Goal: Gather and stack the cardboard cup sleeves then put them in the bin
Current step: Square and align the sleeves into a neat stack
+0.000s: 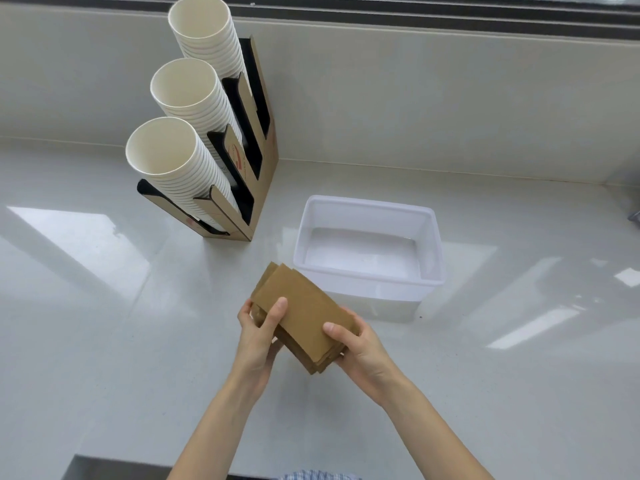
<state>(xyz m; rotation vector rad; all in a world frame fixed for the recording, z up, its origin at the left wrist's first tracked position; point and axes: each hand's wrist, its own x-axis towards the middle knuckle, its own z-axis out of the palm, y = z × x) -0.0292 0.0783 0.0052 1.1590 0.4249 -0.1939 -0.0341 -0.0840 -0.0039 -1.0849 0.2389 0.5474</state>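
A stack of flat brown cardboard cup sleeves (303, 315) is held above the counter, tilted, with its far end near the bin. My left hand (259, 336) grips the stack's left side, thumb on top. On the right near corner, my right hand (356, 344) holds it the same way, thumb pressed on the top sleeve. The white plastic bin (369, 282) stands just beyond and to the right of the stack; I see nothing inside it.
A cardboard holder (258, 174) with three slanted stacks of white paper cups (162, 157) stands at the back left. The pale glossy counter (104, 323) meets a low wall and window ledge behind. The counter's front edge shows at the bottom left.
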